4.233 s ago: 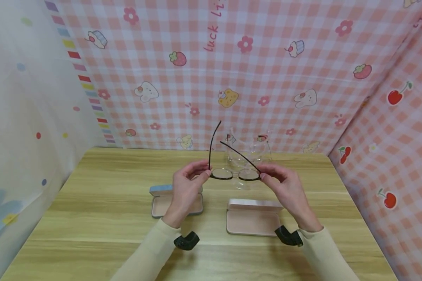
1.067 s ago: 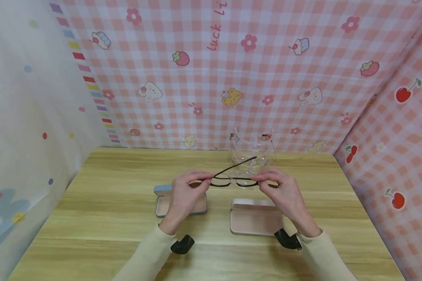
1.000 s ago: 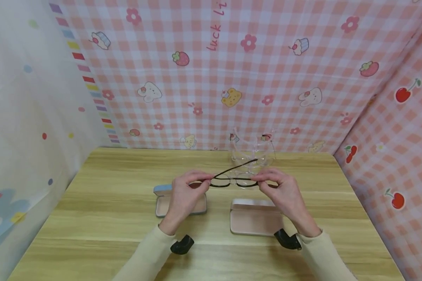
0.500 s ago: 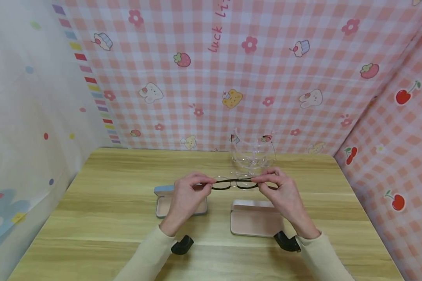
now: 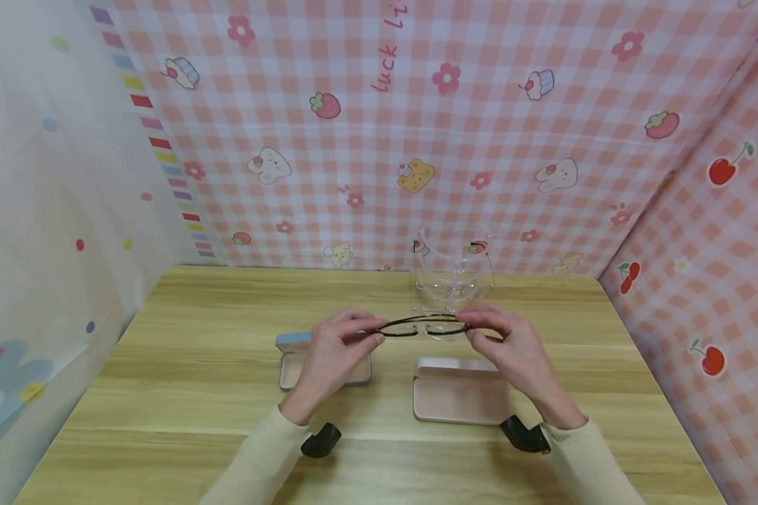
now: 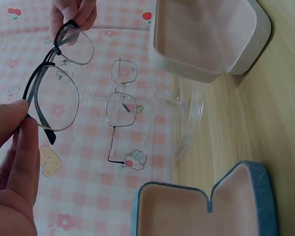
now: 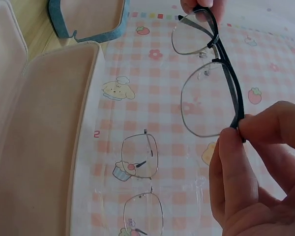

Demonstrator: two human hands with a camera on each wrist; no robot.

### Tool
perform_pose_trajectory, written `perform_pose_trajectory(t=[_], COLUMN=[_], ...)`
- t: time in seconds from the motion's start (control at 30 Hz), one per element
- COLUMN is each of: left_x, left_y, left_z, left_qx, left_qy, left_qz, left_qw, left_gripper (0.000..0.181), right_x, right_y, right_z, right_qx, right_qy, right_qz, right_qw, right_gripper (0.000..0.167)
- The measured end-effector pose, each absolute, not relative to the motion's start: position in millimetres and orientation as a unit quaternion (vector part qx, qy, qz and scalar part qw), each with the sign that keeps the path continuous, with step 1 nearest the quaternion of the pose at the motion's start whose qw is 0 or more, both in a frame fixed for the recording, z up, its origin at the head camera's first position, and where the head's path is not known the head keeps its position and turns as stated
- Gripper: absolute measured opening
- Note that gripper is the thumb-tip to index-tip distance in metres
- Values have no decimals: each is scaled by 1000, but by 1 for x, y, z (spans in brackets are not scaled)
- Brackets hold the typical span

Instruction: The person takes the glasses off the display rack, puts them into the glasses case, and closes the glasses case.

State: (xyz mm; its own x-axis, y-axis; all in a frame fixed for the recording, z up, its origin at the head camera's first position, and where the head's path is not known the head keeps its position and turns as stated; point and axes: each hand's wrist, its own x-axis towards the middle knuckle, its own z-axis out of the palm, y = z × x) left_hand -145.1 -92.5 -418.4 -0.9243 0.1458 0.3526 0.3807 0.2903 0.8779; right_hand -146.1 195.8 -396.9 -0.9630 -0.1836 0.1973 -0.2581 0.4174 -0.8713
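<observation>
Illumination is moderate, diffuse and even. Soft-edged shadows lie on the tabletop [image 5: 196,365] in front of the pink-lined case [image 5: 457,403] and, farther left of it, below the left sleeve [image 5: 259,456]; a paler sheen marks the wood immediately left. Behind the case, the clear stand [image 5: 456,279] blends into the checked cloth [image 5: 366,63] (low contrast, faint outlines). Wrist views resolve the glasses [image 7: 239,93] clearly.

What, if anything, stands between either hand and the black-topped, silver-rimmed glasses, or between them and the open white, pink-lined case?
The left hand and right hand both pinch the glasses, with nothing between. Toward the case, only its raised lid visibly stands along the far edge.
</observation>
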Motion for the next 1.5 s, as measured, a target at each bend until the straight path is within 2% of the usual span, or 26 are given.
perform_pose_trajectory(t=[0.37,0.8,1.03,1.5], left_x=[-141,-135,-130,-124], left_y=[-86,-73,-66,-55], left_z=[-422,-426,-432,-448], left_qx=[-129,-87,-74,-87], left_qy=[-772,-755,-762,-762], left_qz=[-614,-646,-641,-641], left_qw=[103,72,58,28], left_gripper=[11,16,11,9], right_x=[-133,-118,-111,-103], right_y=[207,218,226,239], right_z=[-399,-402,-407,-418], right_qx=[118,99,90,69], right_qy=[-853,-853,-858,-869], right_qz=[507,513,505,491], right_qw=[34,20,15,2], right_gripper=[20,21,20,18])
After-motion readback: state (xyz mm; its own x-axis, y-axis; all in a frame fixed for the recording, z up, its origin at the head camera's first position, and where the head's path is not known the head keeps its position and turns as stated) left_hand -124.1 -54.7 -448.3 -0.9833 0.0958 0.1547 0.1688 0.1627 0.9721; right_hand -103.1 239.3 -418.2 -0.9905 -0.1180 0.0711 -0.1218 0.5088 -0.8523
